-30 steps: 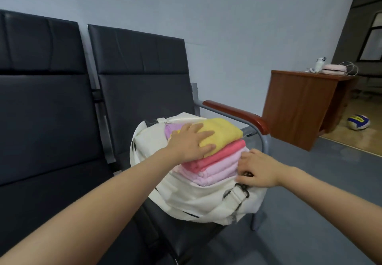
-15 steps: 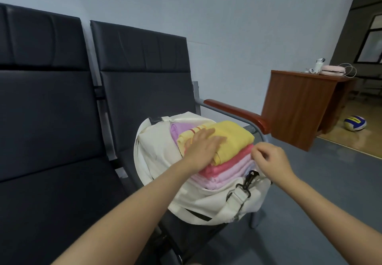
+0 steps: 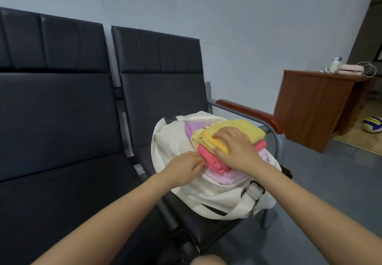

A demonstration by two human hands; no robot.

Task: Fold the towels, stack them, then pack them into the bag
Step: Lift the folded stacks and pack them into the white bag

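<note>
A white bag (image 3: 217, 198) lies open on the right black chair (image 3: 161, 103). A stack of folded towels sits in its mouth: yellow towel (image 3: 248, 128) on top, coral towel (image 3: 213, 161) under it, pale pink towel (image 3: 225, 176) below, and a lilac towel (image 3: 189, 129) at the back. My right hand (image 3: 235, 149) lies spread on the stack and presses on the yellow and coral towels. My left hand (image 3: 186, 165) has its fingertips curled and pinches the bag's rim at the near left side of the stack.
A wooden armrest (image 3: 248, 111) on a grey metal frame runs just right of the bag. A second black chair (image 3: 51, 120) stands to the left. A brown desk (image 3: 310, 109) and a volleyball (image 3: 373, 124) are at the far right.
My left hand left the top of the stack and went to the bag's near left rim. My right hand came off the bag's right edge and now lies on the towels.
</note>
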